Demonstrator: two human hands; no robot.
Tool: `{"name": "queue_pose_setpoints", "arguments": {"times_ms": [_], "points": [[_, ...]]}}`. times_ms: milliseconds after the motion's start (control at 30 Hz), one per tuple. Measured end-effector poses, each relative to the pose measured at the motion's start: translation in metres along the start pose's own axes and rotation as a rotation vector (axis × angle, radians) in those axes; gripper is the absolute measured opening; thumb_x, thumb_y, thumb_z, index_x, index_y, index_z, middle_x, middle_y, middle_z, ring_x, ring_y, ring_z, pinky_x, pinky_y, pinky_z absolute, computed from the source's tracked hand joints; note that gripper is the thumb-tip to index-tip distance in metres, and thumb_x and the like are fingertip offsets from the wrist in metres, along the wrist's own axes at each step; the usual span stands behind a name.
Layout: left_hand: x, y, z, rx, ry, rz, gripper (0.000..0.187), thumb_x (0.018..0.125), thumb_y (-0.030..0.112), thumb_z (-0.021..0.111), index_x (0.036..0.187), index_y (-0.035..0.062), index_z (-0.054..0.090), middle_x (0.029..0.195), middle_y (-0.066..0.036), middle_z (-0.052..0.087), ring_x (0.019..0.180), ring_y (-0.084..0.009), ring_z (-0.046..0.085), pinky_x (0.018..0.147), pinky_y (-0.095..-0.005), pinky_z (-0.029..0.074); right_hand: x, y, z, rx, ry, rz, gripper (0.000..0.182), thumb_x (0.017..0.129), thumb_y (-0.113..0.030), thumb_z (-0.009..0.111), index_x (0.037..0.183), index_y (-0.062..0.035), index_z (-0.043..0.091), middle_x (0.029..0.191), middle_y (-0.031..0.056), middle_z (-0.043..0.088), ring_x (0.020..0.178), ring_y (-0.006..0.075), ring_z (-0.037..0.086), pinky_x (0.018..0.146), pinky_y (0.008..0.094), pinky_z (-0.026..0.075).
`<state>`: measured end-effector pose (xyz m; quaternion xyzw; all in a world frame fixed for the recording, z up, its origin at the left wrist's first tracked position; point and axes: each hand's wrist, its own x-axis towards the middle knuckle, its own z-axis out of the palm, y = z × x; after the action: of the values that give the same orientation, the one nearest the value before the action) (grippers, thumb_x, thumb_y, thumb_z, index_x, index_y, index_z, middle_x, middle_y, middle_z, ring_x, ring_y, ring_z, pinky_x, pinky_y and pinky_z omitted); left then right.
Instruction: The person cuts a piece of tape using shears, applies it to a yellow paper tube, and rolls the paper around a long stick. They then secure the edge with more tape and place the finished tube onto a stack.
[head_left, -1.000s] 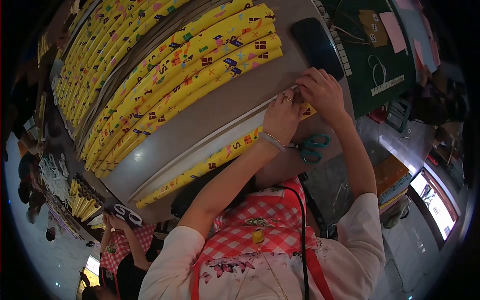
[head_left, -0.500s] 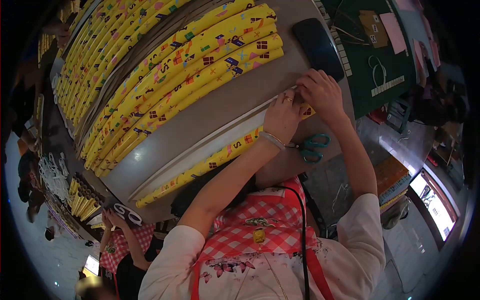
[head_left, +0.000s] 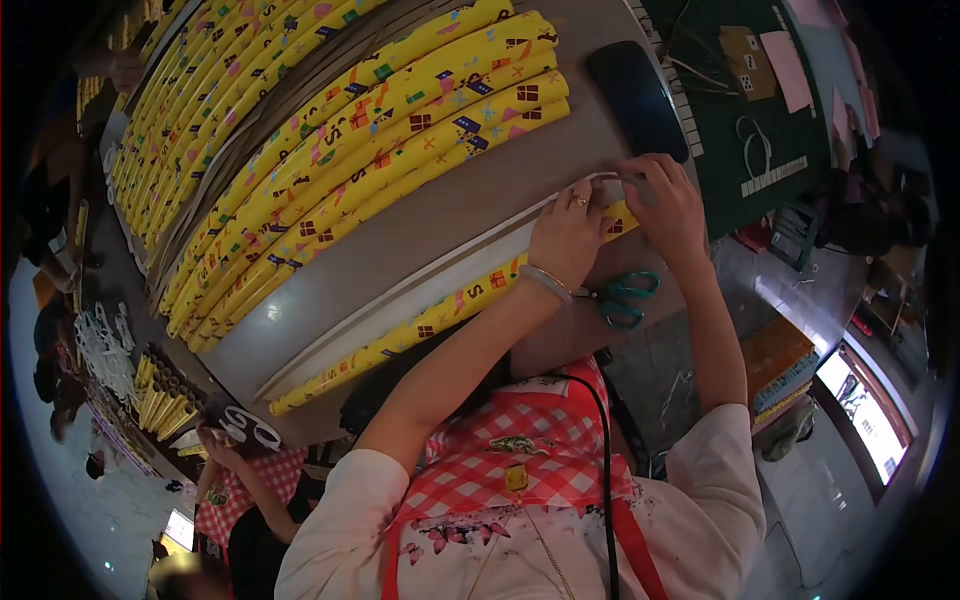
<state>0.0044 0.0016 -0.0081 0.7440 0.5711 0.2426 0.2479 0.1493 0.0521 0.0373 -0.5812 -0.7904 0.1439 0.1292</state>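
A partly unrolled yellow patterned wrapping paper roll (head_left: 470, 297) lies slantwise before me, its white underside facing up. Along its far edge runs a thin pale strip (head_left: 440, 262). Over the right-hand part of the paper is my left hand (head_left: 566, 232), with a ring and a bracelet, its fingers pressed together on the paper's edge. My right hand (head_left: 668, 205) pinches the end of the strip, which bows up off the paper between the two hands. Teal-handled scissors (head_left: 628, 298) rest beside my left wrist, their blades partly hidden.
Finished yellow rolls (head_left: 350, 150) are stacked at the back left. A black phone (head_left: 640, 98) lies beyond my right hand, near a green cutting mat (head_left: 790, 130). Another person's hands (head_left: 222, 450) are at the lower left, near upright rolls (head_left: 165, 400).
My right hand has moved right and slightly toward me, and the strip's end now arches up from the paper. My left hand stays almost in place.
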Motion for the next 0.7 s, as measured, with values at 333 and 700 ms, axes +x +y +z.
{"name": "queue_pose_setpoints", "arguments": {"times_ms": [333, 700], "points": [[-0.001, -0.003, 0.003, -0.005, 0.004, 0.024, 0.035, 0.084, 0.021, 0.058, 0.111, 0.0006, 0.052, 0.108, -0.014, 0.049, 0.091, -0.0286, 0.055, 0.077, -0.0371, 0.048, 0.007, -0.001, 0.019, -0.026, -0.061, -0.040, 0.020, 0.074, -0.014, 0.062, 0.094, -0.0126, 0.060, 0.093, 0.0022, 0.058, 0.087, 0.0217, 0.057, 0.075, 0.0344, 0.047], [-0.001, -0.001, -0.002, 0.027, -0.022, 0.030, 0.035, 0.086, 0.023, 0.055, 0.112, 0.0007, 0.052, 0.105, -0.013, 0.048, 0.091, -0.0279, 0.054, 0.076, -0.0360, 0.048, 0.006, -0.001, 0.024, -0.025, -0.041, -0.007, 0.012, 0.075, -0.016, 0.063, 0.086, -0.0134, 0.061, 0.085, 0.0015, 0.057, 0.083, 0.0205, 0.058, 0.071, 0.0331, 0.047]]}}
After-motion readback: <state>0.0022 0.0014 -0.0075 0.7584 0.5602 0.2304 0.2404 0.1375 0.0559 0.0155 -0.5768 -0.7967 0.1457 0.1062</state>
